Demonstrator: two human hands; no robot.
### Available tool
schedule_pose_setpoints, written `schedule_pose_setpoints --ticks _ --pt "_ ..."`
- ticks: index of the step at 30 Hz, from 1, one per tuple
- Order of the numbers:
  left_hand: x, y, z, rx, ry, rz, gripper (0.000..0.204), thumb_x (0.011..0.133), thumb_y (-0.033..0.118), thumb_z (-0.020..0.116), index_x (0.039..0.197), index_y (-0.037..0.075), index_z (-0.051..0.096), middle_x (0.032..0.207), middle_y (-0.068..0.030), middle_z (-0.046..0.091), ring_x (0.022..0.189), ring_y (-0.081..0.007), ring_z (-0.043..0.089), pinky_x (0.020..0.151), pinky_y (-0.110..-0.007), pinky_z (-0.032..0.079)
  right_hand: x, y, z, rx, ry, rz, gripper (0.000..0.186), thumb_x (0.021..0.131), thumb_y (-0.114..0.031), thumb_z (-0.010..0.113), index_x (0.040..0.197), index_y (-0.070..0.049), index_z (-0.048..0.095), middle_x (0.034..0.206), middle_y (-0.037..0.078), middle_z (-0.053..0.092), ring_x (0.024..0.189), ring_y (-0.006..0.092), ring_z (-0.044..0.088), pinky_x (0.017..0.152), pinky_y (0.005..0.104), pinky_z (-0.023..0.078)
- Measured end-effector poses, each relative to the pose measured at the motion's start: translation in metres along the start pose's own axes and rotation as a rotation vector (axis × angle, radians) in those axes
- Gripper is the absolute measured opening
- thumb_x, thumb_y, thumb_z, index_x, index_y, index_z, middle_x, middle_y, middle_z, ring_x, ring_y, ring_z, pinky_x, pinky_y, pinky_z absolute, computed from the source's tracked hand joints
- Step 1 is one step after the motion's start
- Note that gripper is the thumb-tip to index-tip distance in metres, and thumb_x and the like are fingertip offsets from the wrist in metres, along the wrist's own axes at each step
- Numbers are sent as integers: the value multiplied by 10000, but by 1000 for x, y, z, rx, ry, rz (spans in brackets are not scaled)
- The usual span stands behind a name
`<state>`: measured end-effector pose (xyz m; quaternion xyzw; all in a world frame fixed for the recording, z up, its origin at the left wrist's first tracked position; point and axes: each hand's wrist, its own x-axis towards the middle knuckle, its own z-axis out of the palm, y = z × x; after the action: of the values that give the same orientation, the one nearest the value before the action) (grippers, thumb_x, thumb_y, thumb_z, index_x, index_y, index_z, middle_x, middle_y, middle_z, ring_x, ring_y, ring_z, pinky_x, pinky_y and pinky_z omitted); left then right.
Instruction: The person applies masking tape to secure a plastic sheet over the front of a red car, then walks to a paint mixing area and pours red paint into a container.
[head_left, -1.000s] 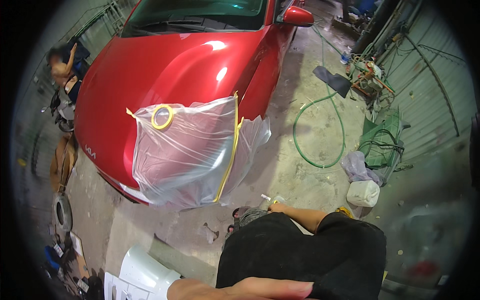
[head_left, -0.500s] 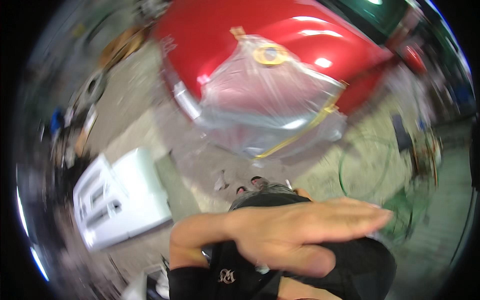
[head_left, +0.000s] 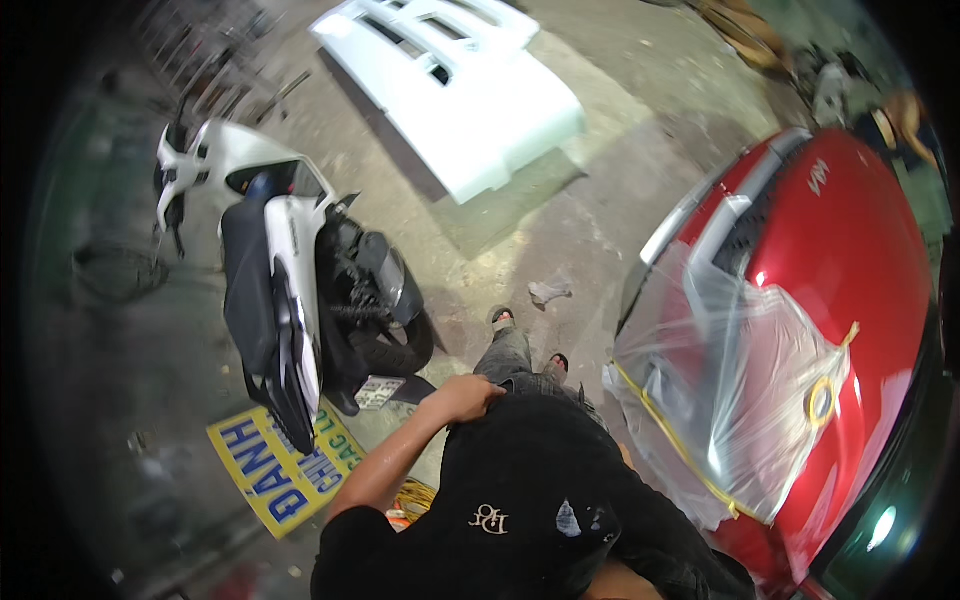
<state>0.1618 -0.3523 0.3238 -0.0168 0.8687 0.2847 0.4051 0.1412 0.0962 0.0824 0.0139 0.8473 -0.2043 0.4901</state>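
Observation:
My left hand (head_left: pixel 468 398) is low at my left hip, against the dark trousers (head_left: pixel 512 352) and the edge of my black T-shirt (head_left: pixel 530 440). Its back shows, but most of its fingers are hidden in the cloth, so their grip cannot be made out. My right hand is out of sight behind the T-shirt; only a sliver of skin shows at that side. To my right is a red car (head_left: pixel 850 250), its front corner covered by clear plastic sheeting (head_left: pixel 750 370) edged with yellow tape. A yellow tape roll (head_left: pixel 821 401) rests on the sheeting.
A white scooter (head_left: pixel 290 270) with a black seat stands at left, beside a yellow sign board (head_left: pixel 265 480) on the floor. Ahead lies a white bumper (head_left: pixel 480 110). Near my feet is a crumpled pale scrap (head_left: pixel 549 290). Metal racks (head_left: pixel 205 60) stand at far left.
The view has swung left, bringing the scooter and sign board in and shifting the car rightward. My left hand, stretched flat before my chest earlier, has dropped to my hip.

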Motion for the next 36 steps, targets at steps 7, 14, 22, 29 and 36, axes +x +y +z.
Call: schedule_pose_setpoints --ticks 7,14,22,29,36 --pt "-8 -30 16 -573 461 -4 335 958 261 574 1151 13 691 1231 -236 620 1145 -406 578 981 -435 460 146 -152 -99 -103 3 -307 286 843 -266 680 979 -18 716 818 122 722 752 217 691 708 383 525" --pt "-3 -157 -64 -727 574 -55 311 928 289 615 1082 40 720 1185 -214 644 1148 -389 585 976 -446 464 279 -406 -139 -173 55 -480 284 889 -166 621 1093 26 670 870 111 710 747 173 689 636 324 537" --pt "-36 -305 -234 -629 749 -120 372 899 295 657 1175 45 666 1143 -185 645 1096 -378 598 945 -424 475 305 -612 -95 -101 -240 -346 255 904 -168 627 1104 -11 652 890 73 692 731 168 673 591 314 530" --pt "12 -435 -366 -645 653 83 454 886 320 685 1240 39 641 1215 -215 636 1154 -387 584 1003 -410 455 342 -702 -54 -99 -195 -212 284 846 -248 656 1007 -20 709 801 102 690 643 173 646 609 332 535" --pt "96 -679 -419 -906 558 -210 432 961 168 649 1331 -39 566 1248 -152 652 1076 -197 641 979 -328 491 459 -849 11 -175 109 -142 324 788 -195 535 893 49 722 964 285 687 897 444 668 796 511 525"
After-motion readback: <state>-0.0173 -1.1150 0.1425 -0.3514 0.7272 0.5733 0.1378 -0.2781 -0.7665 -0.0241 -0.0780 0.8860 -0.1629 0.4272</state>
